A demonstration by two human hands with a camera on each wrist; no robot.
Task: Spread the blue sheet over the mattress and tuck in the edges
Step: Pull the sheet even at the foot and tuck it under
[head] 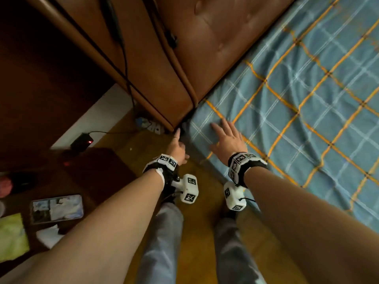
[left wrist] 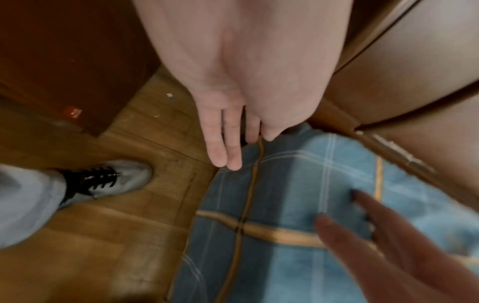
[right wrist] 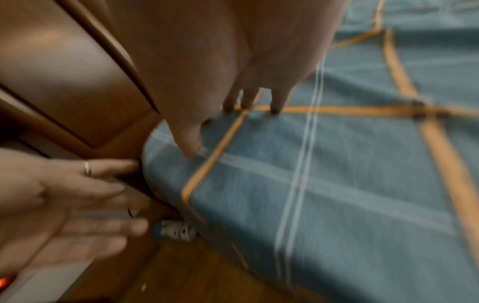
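The blue sheet [head: 297, 103] with orange and white check lines covers the mattress, lightly creased. It wraps the near corner [left wrist: 272, 194] beside the headboard. My right hand [head: 226, 136] lies flat on the sheet near that corner, fingers straight and spread [right wrist: 191, 147]. My left hand [head: 177, 145] reaches with straight fingers [left wrist: 225, 155] to the corner's side, at the gap between mattress and headboard, holding nothing. In the right wrist view the left hand [right wrist: 77, 201] is blurred and open.
A padded brown headboard [head: 194, 48] stands behind the corner, with black cables [head: 123, 58] running down it. A power strip [head: 149, 126] lies on the wooden floor [head: 201, 201]. A dark nightstand [head: 86, 181] at left carries a phone [head: 56, 209] and cloths. My shoe [left wrist: 114, 180] stands by the bed.
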